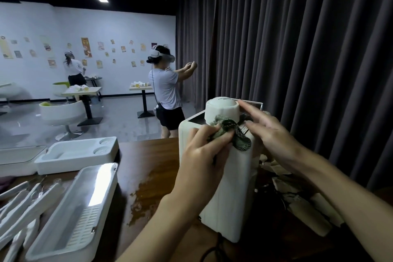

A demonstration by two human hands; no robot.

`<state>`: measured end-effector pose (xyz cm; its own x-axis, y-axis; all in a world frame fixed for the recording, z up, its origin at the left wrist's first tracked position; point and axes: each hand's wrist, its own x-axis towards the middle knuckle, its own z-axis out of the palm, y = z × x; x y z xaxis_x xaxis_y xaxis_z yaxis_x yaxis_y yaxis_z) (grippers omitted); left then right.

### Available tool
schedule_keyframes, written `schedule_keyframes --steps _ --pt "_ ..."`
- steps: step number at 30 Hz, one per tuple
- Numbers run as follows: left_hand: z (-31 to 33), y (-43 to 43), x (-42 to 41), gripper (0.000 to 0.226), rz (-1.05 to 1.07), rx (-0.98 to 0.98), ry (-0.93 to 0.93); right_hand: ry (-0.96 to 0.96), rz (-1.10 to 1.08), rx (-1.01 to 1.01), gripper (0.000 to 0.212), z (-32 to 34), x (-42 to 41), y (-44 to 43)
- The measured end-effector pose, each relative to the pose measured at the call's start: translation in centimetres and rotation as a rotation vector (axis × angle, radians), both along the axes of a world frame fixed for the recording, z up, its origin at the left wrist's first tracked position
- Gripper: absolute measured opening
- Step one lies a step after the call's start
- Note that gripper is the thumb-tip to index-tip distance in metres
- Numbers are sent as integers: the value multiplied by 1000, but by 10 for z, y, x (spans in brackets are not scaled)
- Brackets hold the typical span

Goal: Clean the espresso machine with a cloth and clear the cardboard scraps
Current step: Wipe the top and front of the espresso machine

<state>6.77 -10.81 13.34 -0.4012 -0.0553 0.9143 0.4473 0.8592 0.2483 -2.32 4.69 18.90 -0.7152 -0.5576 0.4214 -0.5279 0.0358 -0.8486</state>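
A cream-white espresso machine (229,193) stands on the dark wooden table (148,155), with a white cup (222,110) on its top. My left hand (204,153) presses a crumpled green-grey cloth (228,132) against the machine's upper edge. My right hand (270,134) rests with spread fingers on the machine's top right, beside the cup. Torn cardboard scraps (302,200) lie on the table to the right of the machine, partly behind my right forearm.
White trays (76,153) and a metal-lined tray (72,208) sit left on the table, with white utensils (25,202) at the far left. A worn patch marks the tabletop. A dark curtain (297,49) hangs behind. Two people with headsets stand in the room beyond.
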Motion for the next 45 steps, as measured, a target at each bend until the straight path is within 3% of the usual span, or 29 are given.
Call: schedule_keyframes --steps 6,10,15,18,22,27,32,36,45 --pt "-5 -23 -6 32 120 218 -26 192 -54 141 48 -9 -6 19" --pt "2 0 0 28 57 147 -56 171 -131 167 71 -11 -17 28" --pt "5 24 14 38 -14 176 -161 163 -176 158 83 -11 -34 32" --pt "7 35 16 63 60 193 -257 84 -270 118 95 -8 -53 37" --pt "6 47 12 65 145 210 -225 -125 -214 81 103 -10 -70 39" --pt "7 43 13 63 148 247 -237 -122 -242 18 85 -22 -70 35" --pt "18 1 20 64 99 279 -342 -118 -227 -56 93 -26 -53 39" --pt "22 -37 28 64 116 344 -364 -21 -280 51 104 -36 -33 35" --pt "17 -58 18 53 166 287 -278 -23 -331 -9 82 -38 11 9"
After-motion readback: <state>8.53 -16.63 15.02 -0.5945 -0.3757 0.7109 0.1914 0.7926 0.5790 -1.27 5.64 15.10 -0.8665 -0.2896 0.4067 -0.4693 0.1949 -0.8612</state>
